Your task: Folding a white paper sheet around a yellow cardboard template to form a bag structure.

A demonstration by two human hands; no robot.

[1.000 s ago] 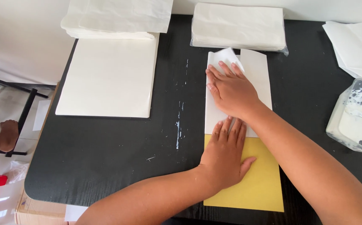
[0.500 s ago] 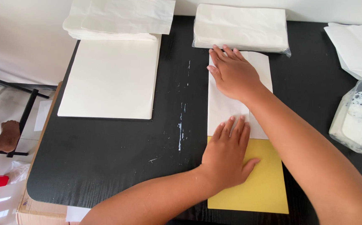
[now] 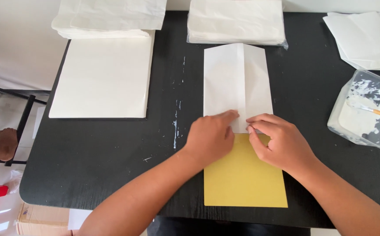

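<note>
While both hands pinch the white folded paper (image 3: 236, 83) near edge — left hand (image 3: 209, 137), right hand (image 3: 282, 144) fingers clamped — yellow sheet (image 3: 242, 175) partly hidden

Folded white paper (image 3: 236, 83) — long, flat, a lengthwise seam down its middle, top corners angled — lying near the table's (image 3: 111, 175) far edge. Yellow sheet (image 3: 244, 179) just below it, touching, flat, reaching almost to the near edge.

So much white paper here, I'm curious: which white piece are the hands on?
The folded white sheet in the middle, lying partly on the yellow card; both hands press its near edge.
</note>
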